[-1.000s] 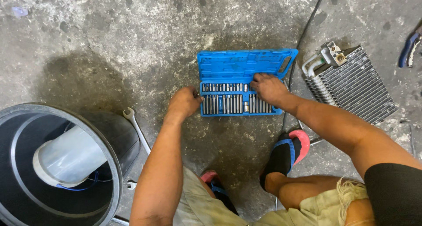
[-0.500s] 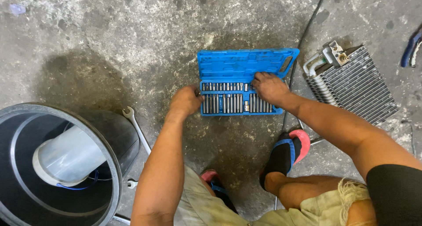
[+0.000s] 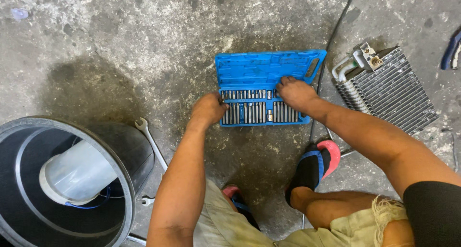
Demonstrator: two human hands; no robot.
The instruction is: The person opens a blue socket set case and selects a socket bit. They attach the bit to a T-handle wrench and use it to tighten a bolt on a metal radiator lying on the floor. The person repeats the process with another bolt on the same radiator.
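Note:
An open blue plastic bit case [image 3: 269,70] lies on the stained concrete floor, its lid folded back and two rows of several metal bits [image 3: 249,111] in the tray. My left hand [image 3: 209,109] rests curled at the tray's left edge, fingers against the case. My right hand [image 3: 294,91] lies on the right part of the upper row, fingertips on the bits. Whether a bit is pinched there is hidden by the fingers.
A finned metal evaporator core [image 3: 386,88] with pipe fittings lies to the right. A black cable [image 3: 331,45] runs past the case. A large black bin [image 3: 67,179] with a white plastic container stands at lower left, a spanner [image 3: 151,143] beside it. My sandalled feet [image 3: 314,167] are below.
My right hand has shifted slightly left along the upper row of bits. My left hand stays at the case's left edge.

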